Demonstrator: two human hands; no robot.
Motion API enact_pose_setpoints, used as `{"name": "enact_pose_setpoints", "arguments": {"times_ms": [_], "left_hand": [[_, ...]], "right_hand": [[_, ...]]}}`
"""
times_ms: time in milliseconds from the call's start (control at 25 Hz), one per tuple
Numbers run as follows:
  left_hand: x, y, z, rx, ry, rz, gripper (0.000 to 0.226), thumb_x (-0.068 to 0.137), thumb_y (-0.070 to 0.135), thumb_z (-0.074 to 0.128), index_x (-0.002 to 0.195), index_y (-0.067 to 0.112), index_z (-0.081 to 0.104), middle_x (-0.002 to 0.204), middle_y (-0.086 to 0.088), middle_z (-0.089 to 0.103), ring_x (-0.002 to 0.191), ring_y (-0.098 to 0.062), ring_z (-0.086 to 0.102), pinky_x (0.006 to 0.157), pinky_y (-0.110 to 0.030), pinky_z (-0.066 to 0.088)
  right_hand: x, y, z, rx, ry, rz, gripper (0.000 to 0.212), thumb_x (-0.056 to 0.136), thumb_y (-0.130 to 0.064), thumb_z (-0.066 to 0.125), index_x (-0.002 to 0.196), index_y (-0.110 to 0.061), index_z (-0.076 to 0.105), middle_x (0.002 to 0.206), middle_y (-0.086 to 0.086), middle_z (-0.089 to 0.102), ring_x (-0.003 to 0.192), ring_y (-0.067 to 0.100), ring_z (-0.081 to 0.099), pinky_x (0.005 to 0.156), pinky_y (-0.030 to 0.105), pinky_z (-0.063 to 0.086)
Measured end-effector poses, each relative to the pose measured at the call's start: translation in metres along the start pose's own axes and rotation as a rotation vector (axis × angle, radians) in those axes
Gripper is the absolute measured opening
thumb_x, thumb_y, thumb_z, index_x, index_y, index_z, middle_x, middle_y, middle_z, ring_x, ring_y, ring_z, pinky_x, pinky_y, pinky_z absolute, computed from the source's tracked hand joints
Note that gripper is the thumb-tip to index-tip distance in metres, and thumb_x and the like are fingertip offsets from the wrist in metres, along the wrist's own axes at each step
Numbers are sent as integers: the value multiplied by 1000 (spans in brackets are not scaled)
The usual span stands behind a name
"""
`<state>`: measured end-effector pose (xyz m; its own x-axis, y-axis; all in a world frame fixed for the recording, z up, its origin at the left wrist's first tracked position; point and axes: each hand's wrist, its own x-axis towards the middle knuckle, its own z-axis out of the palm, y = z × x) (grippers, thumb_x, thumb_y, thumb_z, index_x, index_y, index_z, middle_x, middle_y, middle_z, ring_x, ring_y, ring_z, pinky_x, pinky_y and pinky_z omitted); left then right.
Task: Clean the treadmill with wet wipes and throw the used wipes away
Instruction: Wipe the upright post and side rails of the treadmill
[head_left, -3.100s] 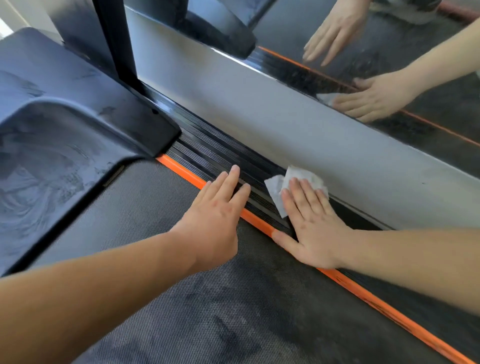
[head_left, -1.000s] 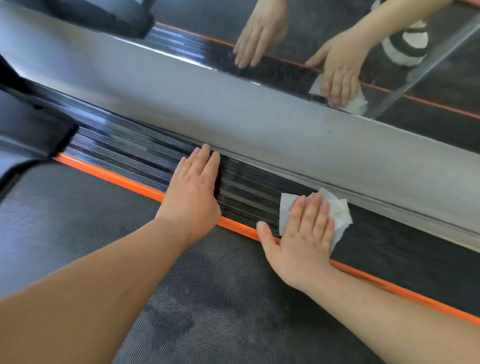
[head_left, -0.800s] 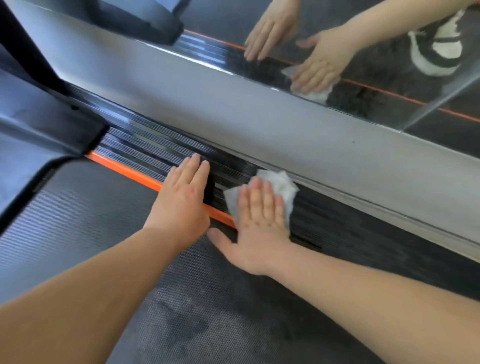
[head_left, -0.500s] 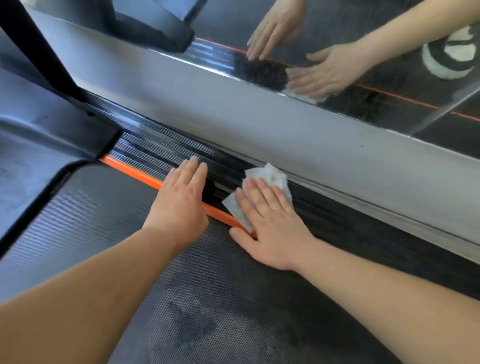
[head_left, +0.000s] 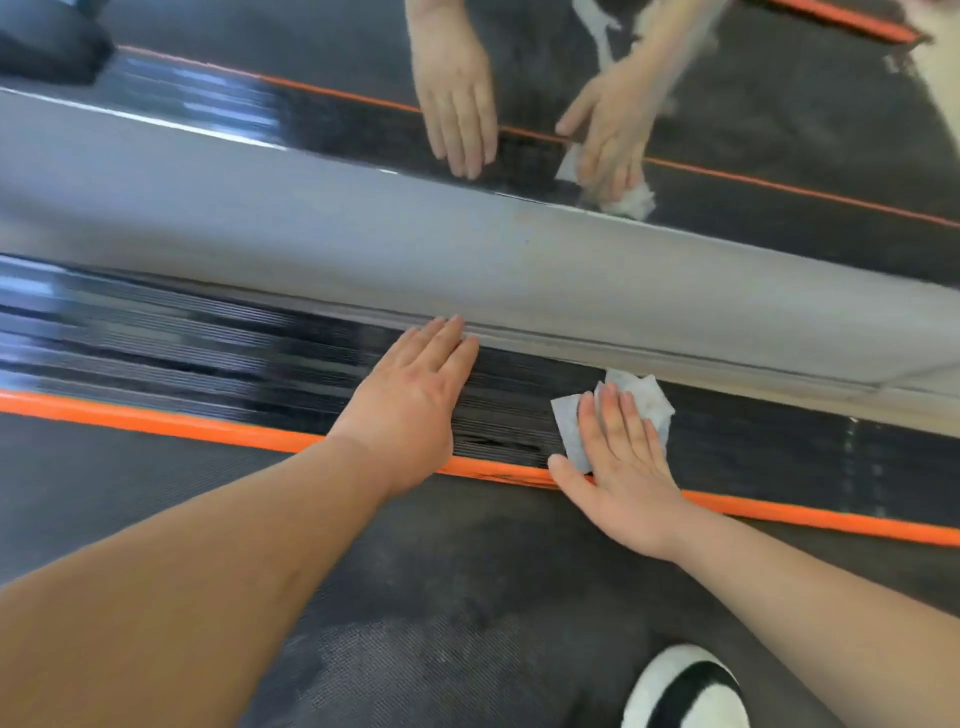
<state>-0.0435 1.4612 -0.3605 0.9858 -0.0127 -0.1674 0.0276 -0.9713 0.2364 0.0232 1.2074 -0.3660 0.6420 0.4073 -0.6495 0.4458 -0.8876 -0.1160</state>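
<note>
Head view: wipe (head_left: 641, 392) flat under right hand (head_left: 623, 478) on rail (head_left: 208, 353)

At far left the black ribbed rail was smeared by motion blur, and its grooves were hard to make out. Both forearms ran out of the bottom edge. Most of the wipe was hidden beneath the right fingers; only a left corner and a crumpled far edge showed. At lower right a black-and-white shoe (head_left: 685, 691) was cut off by the frame.

An orange stripe (head_left: 156, 423) ran between the rail and the dark belt (head_left: 467, 597) nearer the camera. Beyond the rail a grey sill (head_left: 311, 218) rose to a mirror (head_left: 311, 52), which showed blurred copies of both hands and the wipe.

The left hand (head_left: 410, 410) lay palm down across stripe and rail, fingers straight and pressed together, tips at the seam below the sill, holding nothing. Just to its right, not touching it, the right hand lay flat, fingers straight and slightly spread, pressing the wipe onto the rail. Its thumb stuck out left along the stripe. The wipe lay under and just beyond the fingertips, near the sill's foot.
</note>
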Motion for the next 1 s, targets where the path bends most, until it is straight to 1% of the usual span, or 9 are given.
{"name": "enact_pose_setpoints", "arguments": {"times_ms": [160,280,360,440,520,600,680,800,1000], "left_hand": [[8,32,15,-46,-26,80,81,92,8,38,162,12,-1,170,-8,-10,157,-22,-12,127,-38,-5],[-1,32,24,-42,-27,90,78,94,11,38,163,12,3,171,-9,-6,157,-23,-9,128,-40,-2],[-3,20,23,-50,3,58,76,92,11,41,162,10,11,171,-10,2,158,-24,-2,128,-40,-1],[-5,10,18,-86,61,-62,76,88,10,44,160,7,22,169,-13,12,158,-27,7,128,-40,2],[-4,5,15,-95,109,-127,72,85,18,36,156,4,33,166,-17,22,156,-30,17,128,-41,9],[-4,7,17,-91,124,-151,78,81,27,22,152,3,40,163,-19,31,153,-33,26,127,-44,16],[3,14,18,-105,125,-143,75,82,25,29,153,3,38,163,-19,29,153,-32,24,127,-43,15],[24,38,11,-115,75,-150,81,81,5,49,159,6,27,168,-15,17,157,-29,12,128,-39,5],[70,106,18,-118,63,-33,87,84,4,46,163,13,9,171,-7,1,158,-21,-1,128,-35,-2]], "right_hand": [[-5,22,-7,76,-90,82,89,92,-78,11,151,-30,-34,154,-5,-49,137,13,-49,119,41,-24],[-1,4,-10,41,-139,109,102,82,-89,10,142,-26,-44,146,2,-57,133,23,-55,118,46,-27],[3,-21,-14,-42,-168,8,107,78,-92,10,138,-25,-47,141,5,-61,130,27,-58,116,49,-28],[10,-52,-16,-144,-178,-177,110,80,-92,14,144,-23,-44,141,5,-61,130,26,-58,116,50,-29],[23,-82,-17,-206,-158,-357,110,82,-90,18,149,-25,-38,148,4,-56,131,23,-57,117,50,-28],[35,-98,-16,-221,-98,-475,101,87,-83,20,153,-27,-33,155,1,-48,136,19,-53,118,48,-26],[38,-84,-17,-187,-25,-505,89,94,-75,18,156,-29,-27,160,-4,-41,141,14,-47,121,45,-22],[21,-19,-13,-151,39,-386,79,100,-67,15,157,-30,-25,160,-5,-40,143,12,-44,123,46,-18],[-9,107,-2,-16,67,15,81,98,-70,12,154,-31,-31,152,-8,-49,139,12,-48,121,43,-22]]}}
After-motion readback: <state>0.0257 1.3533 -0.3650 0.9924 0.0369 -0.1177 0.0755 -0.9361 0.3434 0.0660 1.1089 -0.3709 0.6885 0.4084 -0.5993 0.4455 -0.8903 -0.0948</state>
